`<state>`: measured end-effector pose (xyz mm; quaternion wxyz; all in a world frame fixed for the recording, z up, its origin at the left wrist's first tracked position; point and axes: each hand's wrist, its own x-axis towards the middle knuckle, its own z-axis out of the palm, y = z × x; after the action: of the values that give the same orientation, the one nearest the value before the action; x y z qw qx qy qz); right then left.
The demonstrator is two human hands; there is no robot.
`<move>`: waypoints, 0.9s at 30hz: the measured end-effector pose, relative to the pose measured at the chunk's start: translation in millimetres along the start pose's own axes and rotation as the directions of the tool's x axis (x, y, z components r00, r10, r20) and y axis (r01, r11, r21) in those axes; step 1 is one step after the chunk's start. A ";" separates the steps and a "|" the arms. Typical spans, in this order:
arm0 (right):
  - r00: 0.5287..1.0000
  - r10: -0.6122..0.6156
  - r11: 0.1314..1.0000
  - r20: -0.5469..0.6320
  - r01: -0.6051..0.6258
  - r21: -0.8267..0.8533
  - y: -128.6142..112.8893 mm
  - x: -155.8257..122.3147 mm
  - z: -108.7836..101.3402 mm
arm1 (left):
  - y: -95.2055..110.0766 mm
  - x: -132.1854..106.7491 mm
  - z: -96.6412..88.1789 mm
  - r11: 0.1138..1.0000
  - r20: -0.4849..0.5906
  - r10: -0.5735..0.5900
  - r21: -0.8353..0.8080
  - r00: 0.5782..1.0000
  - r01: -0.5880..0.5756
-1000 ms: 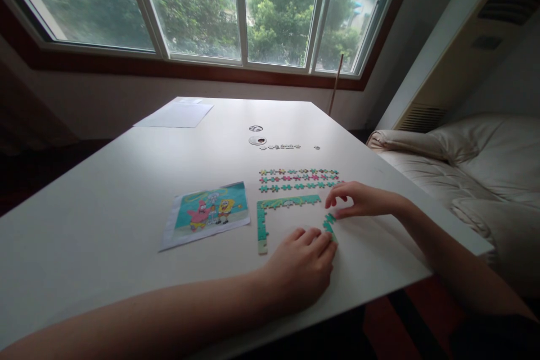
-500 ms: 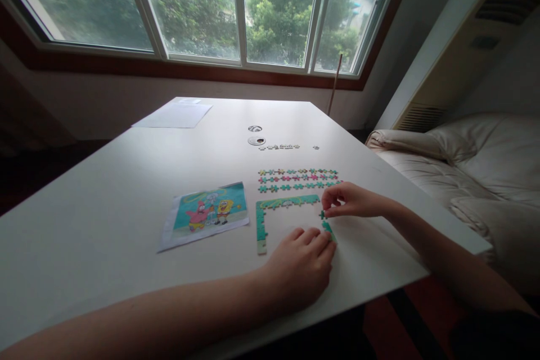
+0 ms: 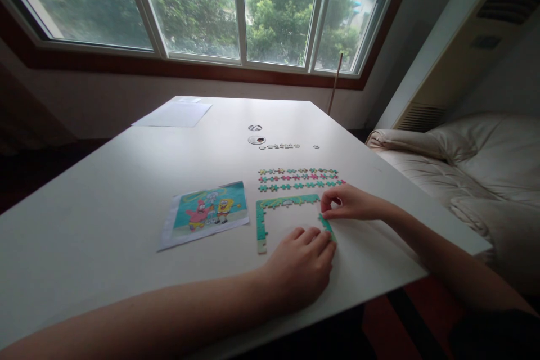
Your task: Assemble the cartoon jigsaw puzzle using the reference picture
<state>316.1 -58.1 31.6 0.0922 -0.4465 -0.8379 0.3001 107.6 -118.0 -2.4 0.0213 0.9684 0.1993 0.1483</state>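
Note:
A partly built jigsaw puzzle border (image 3: 260, 224) lies on the white table, green along its top, left and right sides. My right hand (image 3: 348, 202) is at the upper right side, thumb and forefinger pinched on a green puzzle piece (image 3: 323, 217). This piece sits against the right-hand strip (image 3: 326, 226); whether it is locked in cannot be made out. With fingers bent and close together, my left hand (image 3: 306, 261) holds the lower part of that strip, hiding much of it. Loose puzzle pieces (image 3: 298, 178) lie in rows just beyond the border.
A cartoon picture sheet (image 3: 211, 211) lies left of the puzzle. Farther back are more small pieces (image 3: 279, 147), two round items (image 3: 256, 140) and white paper (image 3: 172, 114). A pale sofa (image 3: 422, 163) stands right of the table (image 3: 105, 225), a window beyond it.
My right hand has brought the green piece slightly down against the right-hand strip, closing the small gap between them. My left hand stays in place.

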 end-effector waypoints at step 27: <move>0.979 0.101 0.992 0.178 -0.086 -0.089 25.2 -17.0 -31.5 | 1.3 1.0 -8.8 0.999 0.058 -0.033 -0.008 0.998 0.034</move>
<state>356.8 -48.0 44.0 -0.0173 -0.4592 -0.8324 0.3096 106.3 -119.0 6.4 0.0338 0.9687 0.2142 0.1206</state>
